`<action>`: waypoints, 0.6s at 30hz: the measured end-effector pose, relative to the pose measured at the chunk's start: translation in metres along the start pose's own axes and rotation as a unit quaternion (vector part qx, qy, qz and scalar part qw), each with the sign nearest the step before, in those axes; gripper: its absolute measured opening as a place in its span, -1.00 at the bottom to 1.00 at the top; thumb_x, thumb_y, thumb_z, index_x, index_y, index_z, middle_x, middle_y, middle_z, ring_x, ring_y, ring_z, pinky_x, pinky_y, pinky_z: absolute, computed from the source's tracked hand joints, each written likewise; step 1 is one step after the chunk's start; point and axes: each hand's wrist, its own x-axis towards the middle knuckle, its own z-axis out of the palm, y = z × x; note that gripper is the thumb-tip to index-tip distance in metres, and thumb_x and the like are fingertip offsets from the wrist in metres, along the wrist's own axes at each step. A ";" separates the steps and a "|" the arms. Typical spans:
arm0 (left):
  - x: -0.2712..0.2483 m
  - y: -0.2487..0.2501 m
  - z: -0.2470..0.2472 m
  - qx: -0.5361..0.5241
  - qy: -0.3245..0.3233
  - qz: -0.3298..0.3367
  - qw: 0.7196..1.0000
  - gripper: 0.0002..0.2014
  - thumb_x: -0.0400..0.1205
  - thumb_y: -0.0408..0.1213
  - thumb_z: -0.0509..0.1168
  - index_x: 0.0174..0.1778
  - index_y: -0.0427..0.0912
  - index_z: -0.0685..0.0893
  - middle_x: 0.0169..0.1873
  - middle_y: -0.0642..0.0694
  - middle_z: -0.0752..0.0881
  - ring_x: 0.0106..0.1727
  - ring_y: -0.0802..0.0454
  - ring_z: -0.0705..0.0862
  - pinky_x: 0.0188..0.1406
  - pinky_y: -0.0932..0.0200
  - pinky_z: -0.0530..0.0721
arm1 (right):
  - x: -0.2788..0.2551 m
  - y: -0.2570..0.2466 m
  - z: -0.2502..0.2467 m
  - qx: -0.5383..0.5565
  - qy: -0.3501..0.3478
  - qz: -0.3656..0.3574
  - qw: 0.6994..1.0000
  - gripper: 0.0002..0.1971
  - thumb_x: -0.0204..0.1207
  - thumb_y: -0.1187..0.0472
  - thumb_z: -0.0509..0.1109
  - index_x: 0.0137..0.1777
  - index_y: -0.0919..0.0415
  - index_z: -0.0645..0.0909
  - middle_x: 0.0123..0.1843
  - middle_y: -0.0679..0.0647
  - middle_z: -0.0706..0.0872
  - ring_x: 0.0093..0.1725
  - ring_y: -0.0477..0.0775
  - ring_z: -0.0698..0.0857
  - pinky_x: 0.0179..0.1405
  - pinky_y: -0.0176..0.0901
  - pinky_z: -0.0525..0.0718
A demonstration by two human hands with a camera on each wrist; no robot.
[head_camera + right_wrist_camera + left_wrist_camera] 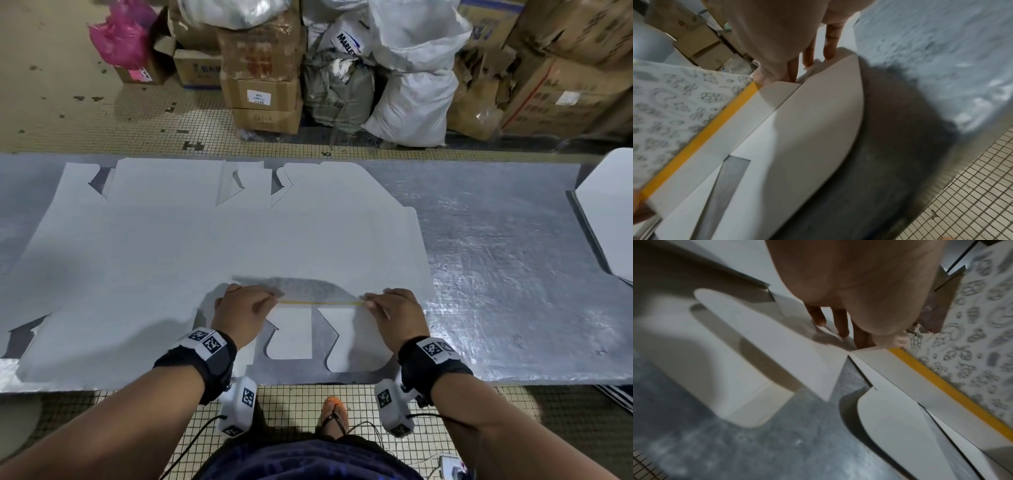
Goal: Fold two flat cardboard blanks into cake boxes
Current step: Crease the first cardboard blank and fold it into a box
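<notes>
I stand at the near edge of a silver mat [496,260] that lies on the tiled floor [301,411], and a big white cardboard blank [191,246] lies flat on it, with its cut-out tabs toward me. My left hand [239,317] and my right hand [397,318] are both on the near side of this blank, one at each end of a panel [982,337] which I lift up along a yellow strip [320,303]. The lifted panel shows a printed grey pattern on its underside; this I see in both wrist views. In the left wrist view my fingers [840,324] reach down and touch the white card just beside the fold, and the thumb end is at the yellow strip, so the hand seems to pinch the panel edge. In the right wrist view the same holds: fingers [830,47] point down on the card, thumb at the strip [701,138]. A second blank [609,212] lies at the far right on the mat, well apart. Behind the mat stand brown cartons [263,68] and white sacks [411,102].
</notes>
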 end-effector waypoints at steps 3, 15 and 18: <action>0.004 0.008 -0.001 0.012 0.034 0.014 0.999 -0.50 0.72 -0.02 0.24 -0.57 0.08 0.34 -0.56 0.13 0.45 -0.27 -0.09 0.49 0.06 -0.13 0.58 | 0.002 -0.005 0.003 -0.037 0.007 -0.009 0.999 -0.77 0.67 0.09 0.36 0.24 -0.03 0.77 0.05 -0.11 0.80 0.35 0.00 0.49 0.25 -0.33 0.43; 0.012 -0.007 0.001 0.034 0.059 0.142 0.988 -0.72 0.54 -0.45 0.48 0.01 0.05 0.86 0.09 0.07 0.74 0.02 -0.16 0.62 0.04 -0.13 0.66 | 0.012 -0.013 0.015 -0.152 0.048 -0.066 0.985 -0.85 0.43 0.25 0.42 -0.08 0.09 0.80 -0.17 0.07 0.74 -0.06 0.37 0.62 -0.39 0.03 0.68; 0.008 -0.015 -0.003 0.063 0.047 0.143 0.987 -0.69 0.63 -0.29 0.45 0.08 0.31 0.83 0.28 0.19 0.64 0.28 -0.07 0.49 0.18 -0.04 0.36 | 0.012 -0.016 0.016 -0.187 0.041 -0.067 0.979 -0.85 0.43 0.26 0.43 -0.05 0.08 0.78 -0.13 0.07 0.73 -0.06 0.37 0.62 -0.29 0.02 0.60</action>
